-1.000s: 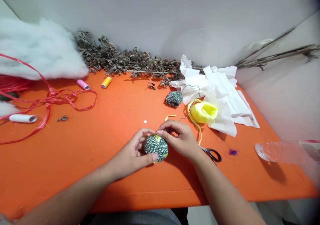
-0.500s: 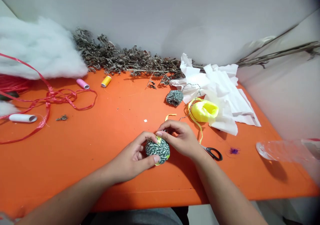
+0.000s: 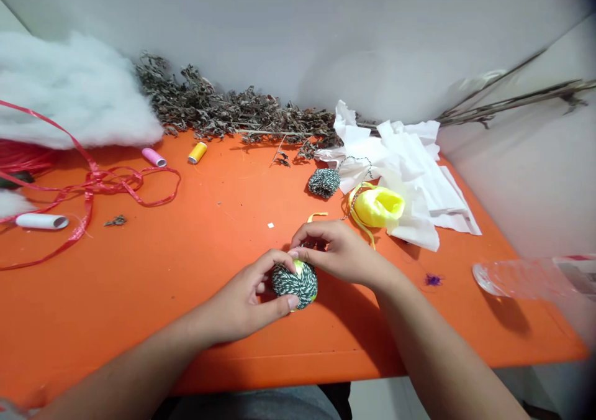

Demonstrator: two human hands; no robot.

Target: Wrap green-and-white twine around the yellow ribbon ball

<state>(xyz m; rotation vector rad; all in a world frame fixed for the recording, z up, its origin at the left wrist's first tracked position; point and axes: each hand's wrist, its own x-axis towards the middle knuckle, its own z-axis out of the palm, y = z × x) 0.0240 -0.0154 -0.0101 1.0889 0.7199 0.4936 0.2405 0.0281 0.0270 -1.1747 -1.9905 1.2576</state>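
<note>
A round ball wound with green-and-white twisted yarn [image 3: 302, 288] sits low over the table, with yellow patches showing at its top and lower edge. Around its left side curl the thumb and fingers of my left hand [image 3: 244, 297], gripping it. My right hand [image 3: 342, 253] pinches at the top of the ball, fingertips close to my left index finger. A strand of the same yarn [image 3: 345, 214] seems to run from behind my right hand toward a smaller yarn bundle [image 3: 325, 183]; what exactly the fingertips hold is partly hidden.
Yellow cord bundle [image 3: 379, 207] and crumpled white paper [image 3: 414, 165] lie at right, a clear plastic bottle [image 3: 512, 278] farther right. Dried branches [image 3: 233, 109] line the wall. At left are white stuffing [image 3: 69, 91], red ribbon [image 3: 93, 174] and thread spools [image 3: 197, 153] on the orange table [image 3: 139, 308].
My right wrist and forearm have shifted slightly right and up, now covering the scissors that showed beside them. My left hand keeps its hold on the ball.
</note>
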